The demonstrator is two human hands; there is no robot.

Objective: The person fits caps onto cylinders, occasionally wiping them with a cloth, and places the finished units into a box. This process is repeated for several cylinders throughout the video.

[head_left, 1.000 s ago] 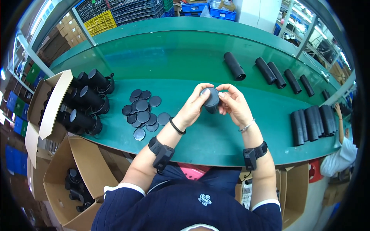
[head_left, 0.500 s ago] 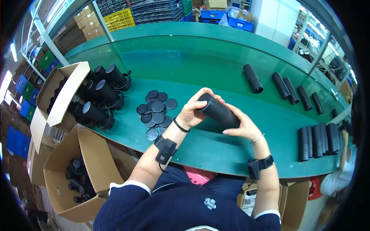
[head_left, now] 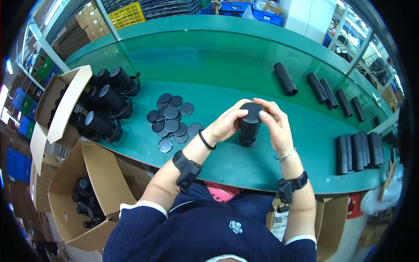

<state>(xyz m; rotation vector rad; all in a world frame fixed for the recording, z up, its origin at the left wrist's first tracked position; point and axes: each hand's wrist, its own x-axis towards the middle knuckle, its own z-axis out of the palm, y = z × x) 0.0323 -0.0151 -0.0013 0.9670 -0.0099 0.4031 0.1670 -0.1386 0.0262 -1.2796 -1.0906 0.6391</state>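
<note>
A black cylinder (head_left: 249, 131) stands upright on the green bench in front of me, a round flat black disc (head_left: 251, 111) at its top. My left hand (head_left: 228, 124) is closed around the upper left side, thumb on the rim. On the opposite side, my right hand (head_left: 276, 123) grips the top edge, its thumb and fingertips pressed to the rim. Left of my hands lies a loose pile of round black discs (head_left: 171, 112), a paler one (head_left: 165, 145) at its near end. Whether the disc at the cylinder's top is a separate piece, I cannot tell.
Wider black cylinders (head_left: 111, 97) with cords lie at the left beside an open carton (head_left: 67, 107). Below it, another carton (head_left: 102, 168) holds black parts. Several black tubes (head_left: 286, 79) lie at the far right, and more tubes (head_left: 358, 150) sit in a row nearer me.
The cylinder was tilted in the air between my hands; now it is upright and lower. My right hand has shifted from its lower end to the top rim. The view has shifted slightly.
</note>
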